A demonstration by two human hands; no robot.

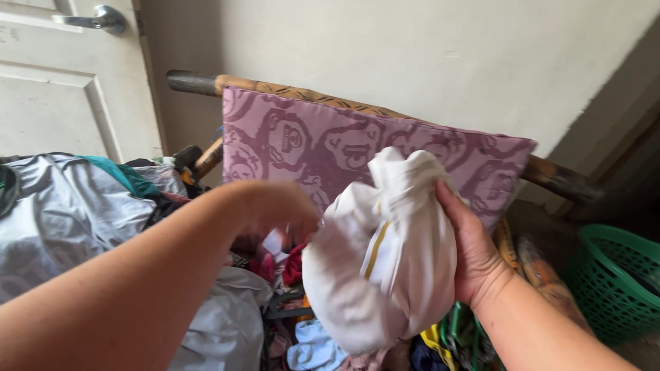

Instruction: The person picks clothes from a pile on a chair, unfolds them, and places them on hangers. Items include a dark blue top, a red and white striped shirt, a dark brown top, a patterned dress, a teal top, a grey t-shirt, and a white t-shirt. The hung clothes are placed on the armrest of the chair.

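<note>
At nine o'clock a heap of grey garments (54, 225) lies over a pile of clothes, below the white panelled door (45, 84) with its metal lever handle (96, 19) at eleven o'clock. The left hand (281, 209) reaches across from eight o'clock toward the centre; it is blurred, so I cannot tell how far its grip is open or whether it touches anything, though it sits just beside the white bundle (382, 258). That bundle, a white cloth with a thin yellow stripe, hangs at the centre above a jumble of mixed coloured clothes (352, 357) at six o'clock. Behind it, at twelve o'clock, a mauve patterned cushion (295, 143) leans against a wooden chair rail (560, 181). The right hand (472, 251), coming from four o'clock, has its grip closed round the bundle's right side, thumb on top. At three o'clock stands a green plastic basket (622, 287).
</note>
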